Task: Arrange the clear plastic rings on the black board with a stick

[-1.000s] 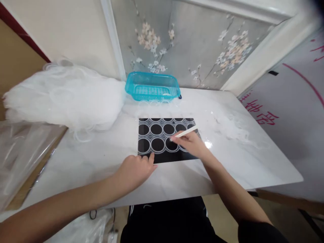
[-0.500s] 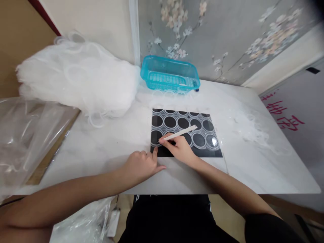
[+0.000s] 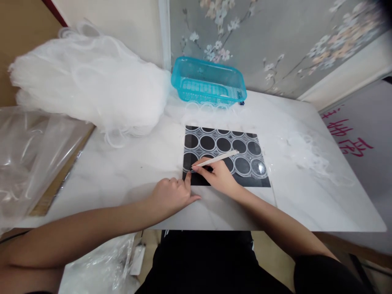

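A black sheet (image 3: 260, 179) with rows of clear ring shapes lies on the white marble table (image 3: 122, 171). My right hand (image 3: 218, 179) pinches a thin pale stick (image 3: 219, 158) like a pen, its tip touching the sheet's near left corner. My left hand (image 3: 171, 195) rests on the table beside that corner, fingers curled, with the index finger pressing the sheet's edge.
A turquoise plastic basket (image 3: 208, 81) stands at the back against the flowered wall. A large heap of clear white rings (image 3: 88, 96) fills the back left. Loose rings (image 3: 306, 151) are scattered to the right. Clear plastic bags (image 3: 27, 163) hang off the left edge.
My right hand has moved the stick from the middle of the sheet to its near left corner. The left hand's index finger now touches the sheet edge. The view shifted slightly.
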`<act>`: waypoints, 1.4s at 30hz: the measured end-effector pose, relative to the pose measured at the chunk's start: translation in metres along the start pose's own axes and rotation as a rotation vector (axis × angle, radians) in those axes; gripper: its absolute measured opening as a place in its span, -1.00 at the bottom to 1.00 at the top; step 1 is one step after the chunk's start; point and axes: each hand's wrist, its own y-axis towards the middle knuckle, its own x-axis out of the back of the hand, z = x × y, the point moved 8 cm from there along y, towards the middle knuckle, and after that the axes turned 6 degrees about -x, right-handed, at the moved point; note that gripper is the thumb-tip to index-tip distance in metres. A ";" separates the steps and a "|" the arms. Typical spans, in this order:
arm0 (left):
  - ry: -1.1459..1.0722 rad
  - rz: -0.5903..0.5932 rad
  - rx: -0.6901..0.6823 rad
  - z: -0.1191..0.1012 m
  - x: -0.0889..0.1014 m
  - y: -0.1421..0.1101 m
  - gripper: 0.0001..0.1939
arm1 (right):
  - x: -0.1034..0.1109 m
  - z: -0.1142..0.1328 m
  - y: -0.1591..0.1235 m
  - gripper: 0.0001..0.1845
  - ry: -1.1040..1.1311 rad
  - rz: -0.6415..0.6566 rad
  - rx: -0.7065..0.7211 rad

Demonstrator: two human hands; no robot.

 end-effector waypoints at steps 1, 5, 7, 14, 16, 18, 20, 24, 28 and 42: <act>-0.004 0.009 0.000 0.000 0.000 0.000 -0.20 | 0.000 0.001 0.000 -0.85 -0.006 0.001 0.010; -0.019 0.021 0.002 0.001 0.000 0.001 -0.16 | -0.001 0.008 -0.003 -0.84 -0.112 -0.011 0.124; -0.031 0.028 0.001 0.002 0.000 0.002 -0.14 | -0.002 0.015 -0.007 -0.82 -0.231 0.000 0.254; -0.100 0.082 -0.021 0.005 -0.004 0.007 -0.12 | -0.015 0.020 -0.020 -0.78 -0.537 0.196 0.552; -0.125 0.093 -0.011 0.007 -0.005 0.008 -0.09 | -0.016 0.020 -0.015 -0.80 -0.563 0.207 0.614; -0.150 0.110 0.000 0.009 -0.006 0.008 -0.08 | -0.008 0.020 0.001 -0.83 -0.586 0.148 0.633; -0.165 0.129 0.004 0.009 -0.007 0.007 -0.10 | 0.023 0.022 0.026 -0.83 -0.568 -0.094 0.579; -0.173 0.113 0.005 0.009 -0.007 0.006 -0.14 | 0.124 0.025 0.038 -0.78 -0.203 -0.838 0.399; -0.185 -0.039 -0.043 0.006 0.001 0.006 -0.24 | 0.120 0.023 0.016 -0.85 -0.263 -0.651 0.290; -0.030 -0.151 -0.141 -0.006 0.008 0.019 -0.34 | 0.041 -0.027 -0.037 -0.85 -0.082 -0.154 0.043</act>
